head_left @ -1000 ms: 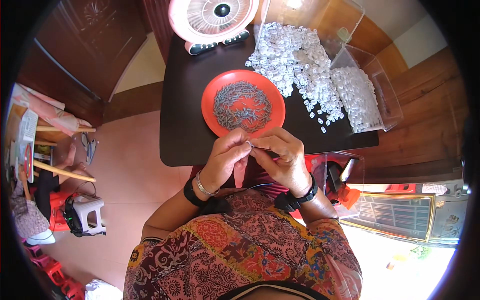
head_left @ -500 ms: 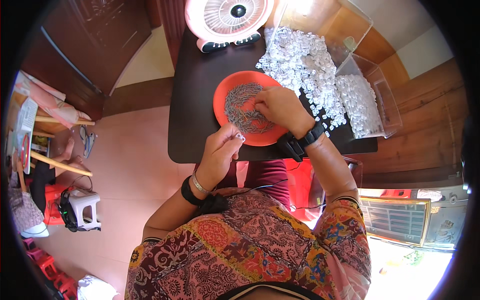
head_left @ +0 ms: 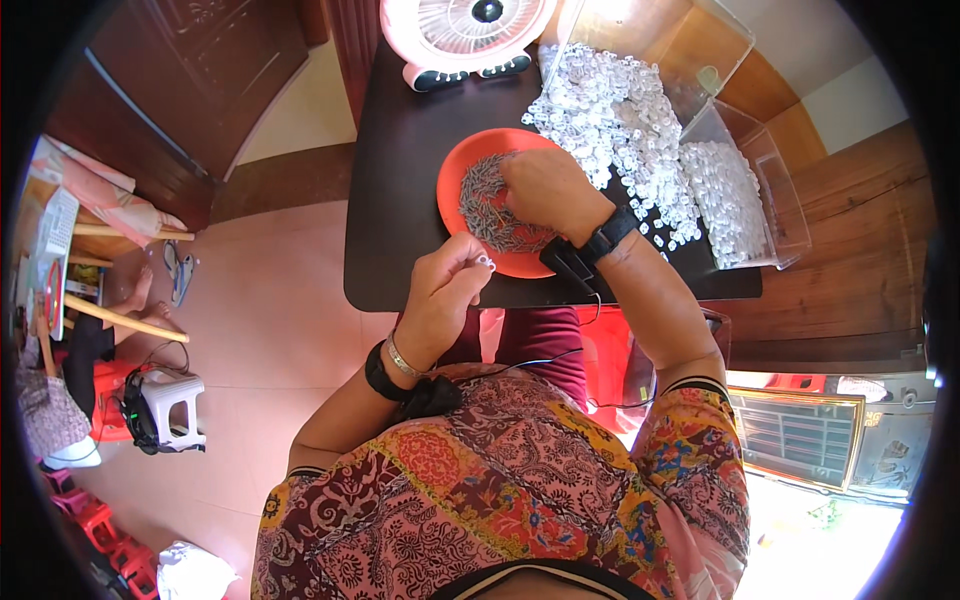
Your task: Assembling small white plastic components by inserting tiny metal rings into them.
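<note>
Two bare hands are at the dark bench (head_left: 395, 210). The left hand (head_left: 440, 295), near the bench's front edge, has its grip pinched narrow on a small white plastic clip (head_left: 486, 264), which shows at the fingertips beside the near rim of a round orange-red plate (head_left: 449, 190). The right hand (head_left: 555, 190) reaches over that plate, knuckles up, fingers down at the grey metal fasteners (head_left: 484, 212) lying in it; its fingertips are hidden, so I cannot tell whether its grip holds one. Beyond the plate stands a pink fan (head_left: 468, 35); a pile of white clips (head_left: 590, 105) spreads to the right, next to a clear plastic bin (head_left: 787, 210) of similar pieces (head_left: 722, 205).
</note>
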Tool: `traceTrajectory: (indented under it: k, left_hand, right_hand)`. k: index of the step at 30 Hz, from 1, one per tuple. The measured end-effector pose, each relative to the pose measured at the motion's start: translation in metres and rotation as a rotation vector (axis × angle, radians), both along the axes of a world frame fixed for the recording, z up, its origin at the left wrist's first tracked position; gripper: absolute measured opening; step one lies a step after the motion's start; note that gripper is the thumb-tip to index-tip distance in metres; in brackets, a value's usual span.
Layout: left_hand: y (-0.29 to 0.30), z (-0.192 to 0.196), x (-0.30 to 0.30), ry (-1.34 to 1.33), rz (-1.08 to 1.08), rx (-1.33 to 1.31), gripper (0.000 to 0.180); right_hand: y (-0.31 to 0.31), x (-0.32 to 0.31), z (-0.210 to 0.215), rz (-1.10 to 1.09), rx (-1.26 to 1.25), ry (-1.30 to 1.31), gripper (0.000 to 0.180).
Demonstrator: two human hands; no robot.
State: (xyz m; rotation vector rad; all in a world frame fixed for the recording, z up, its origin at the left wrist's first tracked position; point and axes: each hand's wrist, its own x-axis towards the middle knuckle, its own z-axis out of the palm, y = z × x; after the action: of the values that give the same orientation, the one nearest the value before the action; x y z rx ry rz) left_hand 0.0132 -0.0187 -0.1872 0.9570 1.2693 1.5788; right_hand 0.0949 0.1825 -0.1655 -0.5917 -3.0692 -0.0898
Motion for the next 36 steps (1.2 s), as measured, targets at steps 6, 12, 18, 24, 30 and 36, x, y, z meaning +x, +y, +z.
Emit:
traceTrajectory:
  k: [6, 12, 18, 24, 30, 36]
  left_hand:
    - [-0.002, 0.009, 0.003, -0.007, 0.003, 0.000, 0.012]
    - [0.005, 0.013, 0.013, -0.001, -0.033, 0.020, 0.014]
    - [0.018, 0.012, 0.022, -0.036, -0.055, 0.012, 0.013]
    - [0.018, 0.007, 0.015, -0.047, 0.019, -0.004, 0.013]
    - [0.018, 0.000, 0.007, -0.028, 0.042, -0.020, 0.013]
    - [0.015, -0.008, -0.003, -0.089, 0.053, -0.023, 0.013]
  right_hand:
    - [-0.008, 0.026, 0.019, -0.050, -0.371, 0.304, 0.016]
    - [-0.042, 0.066, 0.031, -0.182, -1.014, 0.519, 0.014]
    - [-0.037, 0.077, 0.007, -0.243, -0.972, 0.677, 0.013]
    - [-0.021, 0.086, 0.017, -0.241, -0.672, 0.662, 0.013]
    - [-0.003, 0.072, 0.014, -0.079, -0.426, 0.531, 0.015]
    - [-0.015, 0.051, 0.012, 0.136, -0.455, 0.390, 0.018]
